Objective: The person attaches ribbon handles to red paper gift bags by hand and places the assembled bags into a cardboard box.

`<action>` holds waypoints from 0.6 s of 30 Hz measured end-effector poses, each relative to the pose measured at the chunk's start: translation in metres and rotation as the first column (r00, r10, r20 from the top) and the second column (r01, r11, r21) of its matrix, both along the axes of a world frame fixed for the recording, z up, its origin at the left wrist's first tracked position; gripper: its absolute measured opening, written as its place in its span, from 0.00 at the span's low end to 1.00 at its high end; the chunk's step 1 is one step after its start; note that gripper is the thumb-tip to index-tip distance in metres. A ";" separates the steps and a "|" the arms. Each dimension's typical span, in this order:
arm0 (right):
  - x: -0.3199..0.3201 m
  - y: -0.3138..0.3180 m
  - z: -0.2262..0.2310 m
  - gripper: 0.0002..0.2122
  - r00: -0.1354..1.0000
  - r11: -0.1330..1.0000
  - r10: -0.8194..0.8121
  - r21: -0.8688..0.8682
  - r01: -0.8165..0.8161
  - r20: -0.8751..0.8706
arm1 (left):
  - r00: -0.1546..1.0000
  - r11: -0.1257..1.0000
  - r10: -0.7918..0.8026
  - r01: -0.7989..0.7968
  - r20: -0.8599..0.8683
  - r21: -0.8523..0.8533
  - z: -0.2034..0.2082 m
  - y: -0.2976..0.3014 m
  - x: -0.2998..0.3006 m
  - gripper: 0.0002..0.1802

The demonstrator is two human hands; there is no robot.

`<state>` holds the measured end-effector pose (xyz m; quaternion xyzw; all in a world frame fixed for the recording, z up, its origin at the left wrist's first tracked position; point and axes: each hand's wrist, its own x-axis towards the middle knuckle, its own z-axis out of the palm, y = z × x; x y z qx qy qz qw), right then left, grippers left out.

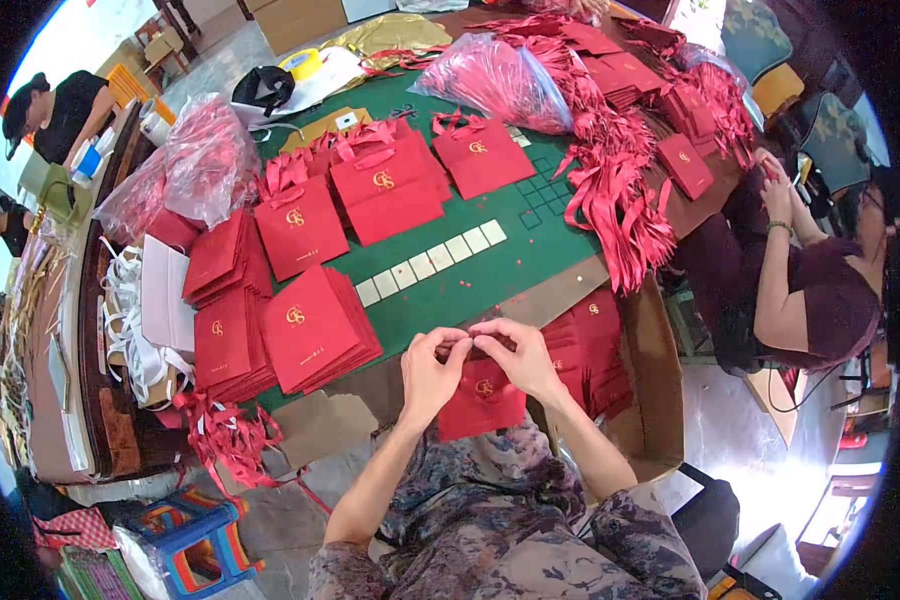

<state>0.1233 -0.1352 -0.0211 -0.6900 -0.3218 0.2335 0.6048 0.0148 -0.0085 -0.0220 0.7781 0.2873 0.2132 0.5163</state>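
Observation:
Both my hands meet over my lap at the front edge of the table. A small red paper bag [482, 405] with a gold emblem hangs just below them. My left hand [434, 372] pinches thumb and fingers together at the bag's upper end. Close beside it, my right hand [515, 358] pinches there too, the fingertips nearly touching. Fingers hide the bag's top edge and any ribbon there. On the table to the left lies a stack of flat red bags [320, 335]. Beyond stand red bags with ribbon handles [385, 190].
On the green mat [430, 310] lies a row of pale square cards [430, 262]. Red ribbons [620, 190] heap at the right. An open cardboard box [655, 370] with red bags stands by my right arm. A person [820, 270] sits at the right; a blue stool [195, 540] stands lower left.

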 end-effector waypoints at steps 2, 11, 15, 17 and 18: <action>0.002 0.000 0.001 0.09 1.000 1.000 0.002 -0.014 -0.002 -0.012 | 1.000 1.000 -0.002 0.002 0.018 0.010 0.001 0.000 0.001 0.06; 0.010 0.001 0.012 0.07 0.969 0.995 0.040 0.094 -0.018 -0.242 | 0.979 0.954 -0.171 0.192 0.110 -0.228 0.008 0.010 -0.007 0.16; 0.027 0.000 0.017 0.06 0.938 0.990 -0.110 0.053 0.134 -0.328 | 0.995 0.999 -0.047 0.048 0.094 -0.017 0.010 -0.004 -0.031 0.30; 0.033 0.002 0.017 0.07 0.936 0.984 -0.132 0.070 0.163 -0.325 | 0.958 0.958 -0.276 0.280 -0.078 0.057 0.010 -0.003 -0.040 0.35; 0.037 0.005 0.017 0.07 0.947 0.982 -0.127 0.096 0.162 -0.294 | 0.948 0.965 -0.252 0.262 -0.193 0.028 0.010 -0.005 -0.041 0.33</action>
